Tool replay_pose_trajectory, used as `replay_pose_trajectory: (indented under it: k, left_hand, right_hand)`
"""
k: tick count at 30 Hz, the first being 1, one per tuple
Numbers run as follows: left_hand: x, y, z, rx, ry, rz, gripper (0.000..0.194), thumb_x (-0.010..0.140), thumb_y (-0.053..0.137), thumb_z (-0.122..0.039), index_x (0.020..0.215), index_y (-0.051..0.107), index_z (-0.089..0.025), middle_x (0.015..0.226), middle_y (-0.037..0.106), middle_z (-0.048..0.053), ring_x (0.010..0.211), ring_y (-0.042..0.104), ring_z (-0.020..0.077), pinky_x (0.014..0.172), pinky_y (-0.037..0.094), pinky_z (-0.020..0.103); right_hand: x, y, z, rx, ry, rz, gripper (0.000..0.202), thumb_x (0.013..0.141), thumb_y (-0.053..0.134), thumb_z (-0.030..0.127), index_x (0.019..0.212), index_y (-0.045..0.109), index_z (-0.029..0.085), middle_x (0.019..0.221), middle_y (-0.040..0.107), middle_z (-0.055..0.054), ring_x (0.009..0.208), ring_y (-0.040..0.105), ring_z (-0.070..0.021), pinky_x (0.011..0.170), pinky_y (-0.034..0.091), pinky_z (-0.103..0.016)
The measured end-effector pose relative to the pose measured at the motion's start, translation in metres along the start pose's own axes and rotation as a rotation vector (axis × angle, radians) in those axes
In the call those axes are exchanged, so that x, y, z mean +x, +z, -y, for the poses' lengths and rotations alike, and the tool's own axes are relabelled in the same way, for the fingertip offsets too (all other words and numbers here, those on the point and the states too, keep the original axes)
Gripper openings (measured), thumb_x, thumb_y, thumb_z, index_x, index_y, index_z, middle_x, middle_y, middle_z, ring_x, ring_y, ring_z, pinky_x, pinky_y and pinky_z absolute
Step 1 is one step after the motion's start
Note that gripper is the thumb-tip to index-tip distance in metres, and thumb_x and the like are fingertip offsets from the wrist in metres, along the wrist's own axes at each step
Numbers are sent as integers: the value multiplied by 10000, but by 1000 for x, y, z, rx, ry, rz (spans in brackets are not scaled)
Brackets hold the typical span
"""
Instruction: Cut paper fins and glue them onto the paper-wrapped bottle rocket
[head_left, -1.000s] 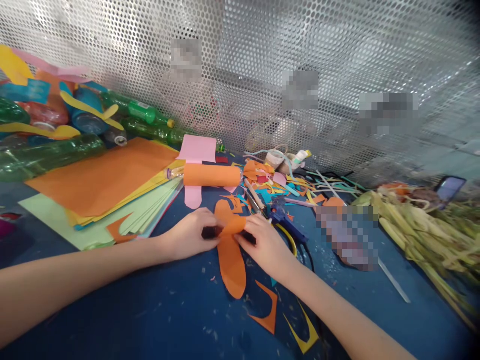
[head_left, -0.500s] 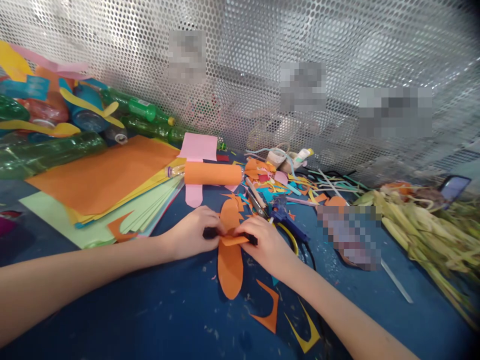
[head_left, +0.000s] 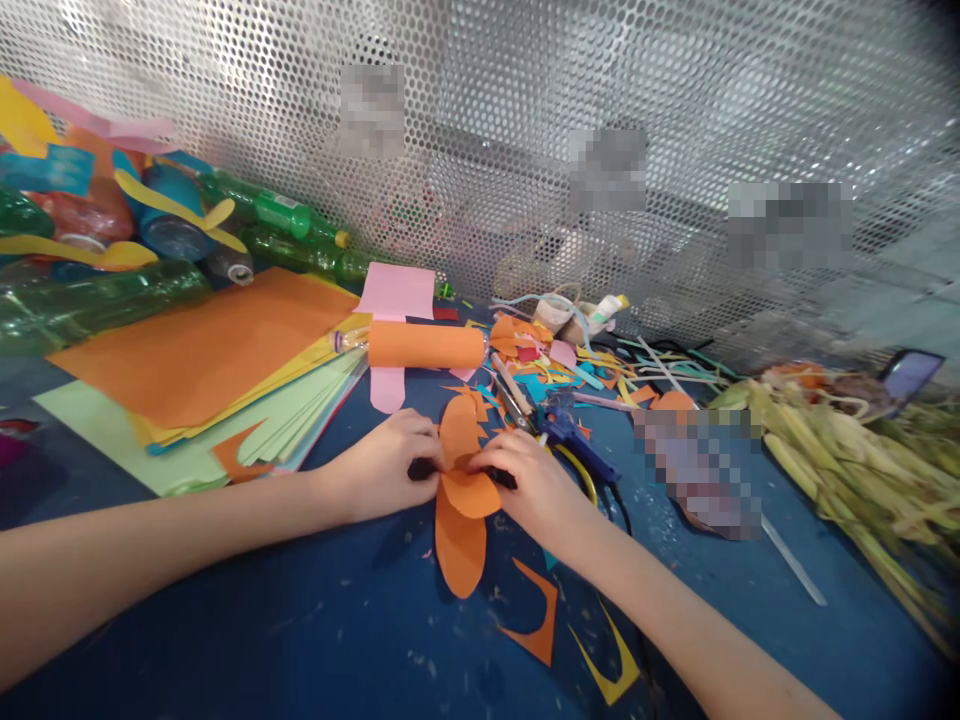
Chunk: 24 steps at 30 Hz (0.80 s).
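Note:
My left hand (head_left: pixel 386 465) and my right hand (head_left: pixel 536 485) are closed in pinches on either side of a small rounded orange paper piece (head_left: pixel 475 496). They hold it by its far edge, thumbs and fingers close together. Beneath it, on the blue table, lies a long orange paper strip (head_left: pixel 460 560) with rounded ends, running away from me. Whether the two papers are joined is hidden by my fingers. Farther back lies a clear bottle wrapped in orange paper (head_left: pixel 426 345), with pink paper wings (head_left: pixel 388 390) sticking out on both sides.
Stacked coloured sheets (head_left: pixel 202 350) and green bottles (head_left: pixel 97 305) lie left. A blue glue gun (head_left: pixel 581 445) with its cable is beside my right hand, near paper scraps (head_left: pixel 555 375). Corn husks (head_left: pixel 825 450) lie right; orange (head_left: pixel 536 615) and yellow offcuts (head_left: pixel 611 660) sit in front.
The small orange piece has tipped, so its rounded face now shows where it looked like a thin band before. My hands have stayed nearly in place.

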<state>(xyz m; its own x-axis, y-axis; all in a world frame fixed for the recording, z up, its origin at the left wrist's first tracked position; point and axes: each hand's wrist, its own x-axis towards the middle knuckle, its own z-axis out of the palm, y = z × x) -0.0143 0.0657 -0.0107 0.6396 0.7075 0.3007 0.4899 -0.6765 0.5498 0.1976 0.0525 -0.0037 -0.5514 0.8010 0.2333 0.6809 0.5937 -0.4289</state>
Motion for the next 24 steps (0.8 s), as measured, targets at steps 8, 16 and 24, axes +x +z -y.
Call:
replay_pose_trajectory:
  k: [8, 16, 24]
  left_hand:
    - [1, 0, -4, -3, -5, -22, 69, 698, 537, -110, 697, 549, -178, 740, 590, 18, 781, 541, 174, 733, 426, 313]
    - [-2, -9, -6, -284, -165, -91, 436, 781, 574, -283, 1159, 376, -196, 834, 565, 7, 758, 556, 153, 730, 472, 324]
    - [-5, -5, -17, -745, -184, -174, 375, 798, 580, -257, 1111, 378, -207, 970, 645, 53, 920, 630, 186, 839, 493, 338]
  right_hand:
    - [1, -3, 4, -11, 36, -2, 242, 699, 624, -2, 805, 682, 208, 814, 678, -13, 811, 592, -182, 756, 465, -335]
    - [1, -12, 9, 102, 91, -247, 135, 826, 572, 131, 892, 658, 212, 896, 651, -30, 895, 605, -179, 823, 481, -316]
    - [-7, -17, 14, -7, -225, -409, 240, 844, 514, 86, 1007, 615, 230, 933, 631, -50, 880, 594, -182, 784, 499, -334]
